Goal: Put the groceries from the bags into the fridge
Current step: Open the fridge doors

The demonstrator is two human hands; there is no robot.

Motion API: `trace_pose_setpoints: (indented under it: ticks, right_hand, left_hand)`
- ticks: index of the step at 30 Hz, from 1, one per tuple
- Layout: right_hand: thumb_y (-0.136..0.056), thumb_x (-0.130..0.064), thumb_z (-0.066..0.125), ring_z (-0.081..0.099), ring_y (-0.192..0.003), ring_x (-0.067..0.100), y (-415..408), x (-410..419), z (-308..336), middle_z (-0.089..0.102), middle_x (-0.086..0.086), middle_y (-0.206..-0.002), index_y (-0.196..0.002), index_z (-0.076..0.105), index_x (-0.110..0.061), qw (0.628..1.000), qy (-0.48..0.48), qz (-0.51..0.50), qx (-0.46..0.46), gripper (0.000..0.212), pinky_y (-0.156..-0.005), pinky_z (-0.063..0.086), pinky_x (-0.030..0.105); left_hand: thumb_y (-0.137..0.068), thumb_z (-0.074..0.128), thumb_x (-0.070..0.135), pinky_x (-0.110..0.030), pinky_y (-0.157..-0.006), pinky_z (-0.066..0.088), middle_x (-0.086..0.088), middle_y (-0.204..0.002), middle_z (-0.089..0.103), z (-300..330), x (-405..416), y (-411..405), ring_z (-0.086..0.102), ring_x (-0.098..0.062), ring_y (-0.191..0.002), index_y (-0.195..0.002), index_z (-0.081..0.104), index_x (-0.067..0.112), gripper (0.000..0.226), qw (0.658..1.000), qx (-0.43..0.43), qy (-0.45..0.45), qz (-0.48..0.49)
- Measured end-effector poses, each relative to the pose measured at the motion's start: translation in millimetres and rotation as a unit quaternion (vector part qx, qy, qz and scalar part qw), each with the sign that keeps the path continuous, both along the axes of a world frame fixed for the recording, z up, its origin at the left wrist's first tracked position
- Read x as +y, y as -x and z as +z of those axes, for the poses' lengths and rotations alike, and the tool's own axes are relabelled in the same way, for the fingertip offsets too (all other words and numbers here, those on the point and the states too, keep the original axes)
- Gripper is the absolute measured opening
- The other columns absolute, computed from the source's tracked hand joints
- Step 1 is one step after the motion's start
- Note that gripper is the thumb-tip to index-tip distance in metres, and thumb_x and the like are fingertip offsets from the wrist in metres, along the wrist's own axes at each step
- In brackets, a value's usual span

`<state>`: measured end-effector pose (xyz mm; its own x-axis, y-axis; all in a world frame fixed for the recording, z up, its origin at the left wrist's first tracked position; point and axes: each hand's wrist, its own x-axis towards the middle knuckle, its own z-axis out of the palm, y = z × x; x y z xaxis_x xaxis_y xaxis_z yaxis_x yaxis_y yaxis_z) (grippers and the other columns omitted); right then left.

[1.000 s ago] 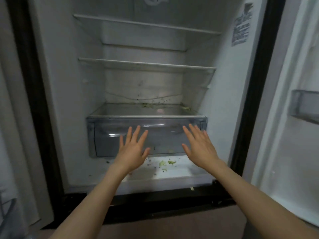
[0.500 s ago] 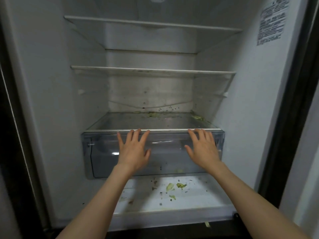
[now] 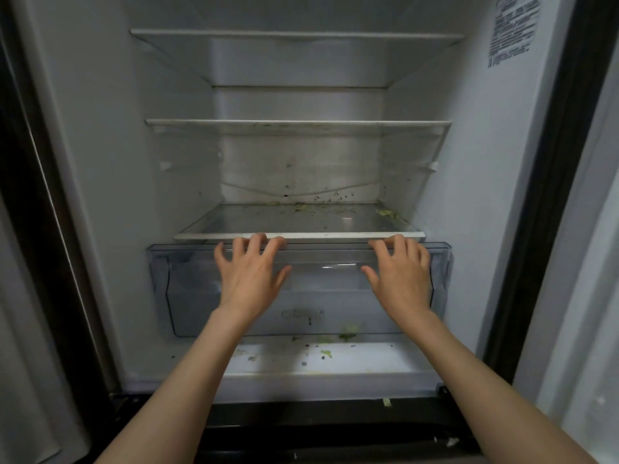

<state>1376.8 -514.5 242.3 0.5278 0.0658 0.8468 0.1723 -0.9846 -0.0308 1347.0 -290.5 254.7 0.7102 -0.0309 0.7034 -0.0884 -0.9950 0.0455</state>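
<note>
Head view: both hands at the crisper drawer

The left hand (image 3: 249, 272) and right hand (image 3: 400, 272), fingers spread and curling at the tips, hook the top lip of the drawer (image 3: 321, 296) in the open fridge (image 3: 100, 162). Likely opening it; next, an even pull. No groceries or bags in sight

- fridge (image 3: 110, 162): door open, white interior, dim.
- Three shelves: top shelf (image 3: 294, 36), middle shelf (image 3: 298, 123), lowest glass shelf (image 3: 301, 222) strewn with green scraps and dark specks.
- crisper drawer (image 3: 321, 296): translucent grey, under lowest shelf, nothing visible inside.
- Green bits on fridge floor (image 3: 335, 360).
</note>
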Motion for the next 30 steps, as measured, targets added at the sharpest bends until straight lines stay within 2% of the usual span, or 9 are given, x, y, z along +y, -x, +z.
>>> trace_pose_setpoints:
  ticks: [3,5,15,20,23,26,30]
  right_hand:
    - [-0.061,-0.024,0.085,0.057,-0.081,0.032,10,-6,-3,0.058,0.01,-0.086,-0.088,0.065,-0.013,0.999,-0.014,0.018,-0.046,0.035,-0.083,0.034,0.04]
    - [-0.063,-0.025,0.083,0.057,-0.083,0.032,20,-11,-7,0.058,0.01,-0.087,-0.091,0.067,-0.014,0.996,-0.027,0.038,-0.072,0.035,-0.084,0.028,0.037]
    - [-0.068,-0.027,0.081,0.04,-0.093,0.02,54,-19,-13,0.059,0.01,-0.09,-0.097,0.068,-0.015,0.99,-0.07,0.09,-0.081,0.034,-0.085,0.026,0.035]
    - [-0.073,-0.03,0.076,0.04,-0.095,0.021,58,-17,-16,0.06,0.011,-0.093,-0.099,0.068,-0.014,0.99,-0.08,0.087,-0.08,0.032,-0.086,0.028,0.036]
    - [-0.082,-0.037,0.058,0.043,-0.102,0.023,58,-17,-24,0.06,0.013,-0.104,-0.109,0.065,-0.013,0.989,-0.076,0.091,-0.089,0.037,-0.095,0.031,0.04]
    - [-0.086,-0.036,0.05,0.041,-0.119,0.027,64,-18,-34,0.056,0.016,-0.12,-0.122,0.058,-0.011,0.988,-0.064,0.115,-0.075,0.045,-0.108,0.026,0.045]
    - [-0.089,-0.036,0.044,0.032,-0.131,0.026,77,-17,-36,0.05,0.016,-0.134,-0.125,0.055,-0.01,0.979,-0.119,0.161,-0.026,0.046,-0.109,0.027,0.046]
  left_hand:
    - [-0.079,0.069,0.036,-0.064,-0.093,0.029,-0.007,-0.109,0.058,-6,-1,9,0.05,-0.035,-0.103,-0.107,0.059,0.023,0.033,0.999,-0.051,-0.005,0.009]
    - [-0.079,0.068,0.035,-0.063,-0.093,0.029,-0.007,-0.108,0.059,-13,-3,19,0.051,-0.035,-0.103,-0.105,0.059,0.023,0.03,0.997,-0.077,0.005,0.01]
    - [-0.081,0.059,0.037,-0.062,-0.098,0.023,-0.008,-0.112,0.057,-22,-6,53,0.045,-0.033,-0.109,-0.108,0.057,0.024,0.03,0.994,-0.109,0.024,-0.001]
    - [-0.084,0.055,0.038,-0.062,-0.102,0.022,-0.01,-0.112,0.056,-26,-8,56,0.041,-0.03,-0.109,-0.109,0.057,0.021,0.03,0.991,-0.126,0.032,-0.002]
    - [-0.089,0.043,0.041,-0.059,-0.109,0.016,-0.008,-0.116,0.055,-32,-6,59,0.04,-0.027,-0.115,-0.117,0.054,0.022,0.035,0.992,-0.125,0.028,-0.017]
    - [-0.089,0.039,0.04,-0.058,-0.112,0.014,-0.009,-0.126,0.052,-36,-3,66,0.04,-0.029,-0.125,-0.127,0.05,0.021,0.044,0.994,-0.105,0.017,-0.032]
    - [-0.09,0.033,0.043,-0.06,-0.11,0.015,-0.01,-0.143,0.041,-38,-4,81,0.028,-0.03,-0.138,-0.137,0.04,0.018,0.054,0.999,-0.043,0.009,-0.032]
